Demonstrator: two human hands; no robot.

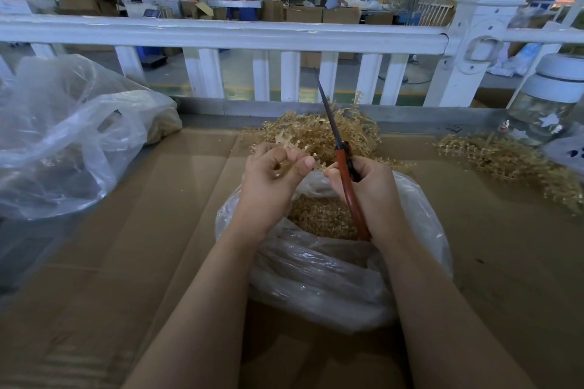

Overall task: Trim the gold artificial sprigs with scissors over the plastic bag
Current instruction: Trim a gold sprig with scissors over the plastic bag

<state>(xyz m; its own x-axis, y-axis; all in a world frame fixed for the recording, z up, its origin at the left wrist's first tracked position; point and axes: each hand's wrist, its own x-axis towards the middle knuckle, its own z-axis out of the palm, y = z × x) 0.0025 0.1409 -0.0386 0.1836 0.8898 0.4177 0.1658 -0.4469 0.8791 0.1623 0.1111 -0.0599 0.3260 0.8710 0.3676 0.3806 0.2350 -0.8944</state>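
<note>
Mid-trim at frame centre: left hand (274,171) pinches a gold sprig (319,158), right hand (368,189) grips the red-handled scissors (343,167), blades together, above the plastic bag (331,265); next, probably reopen and cut

Two bare forearms enter from the lower edge of the head view and run up to the hands. No sleeve, cuff or glove covers either arm within the picture. The left hand (274,174) is bare, with short, plain fingernails showing on the thumb and one fingertip. The right hand (370,191) is likewise bare. The wrists carry no watch, band or strap that can be seen. The rest of the person lies outside the picture.
</note>
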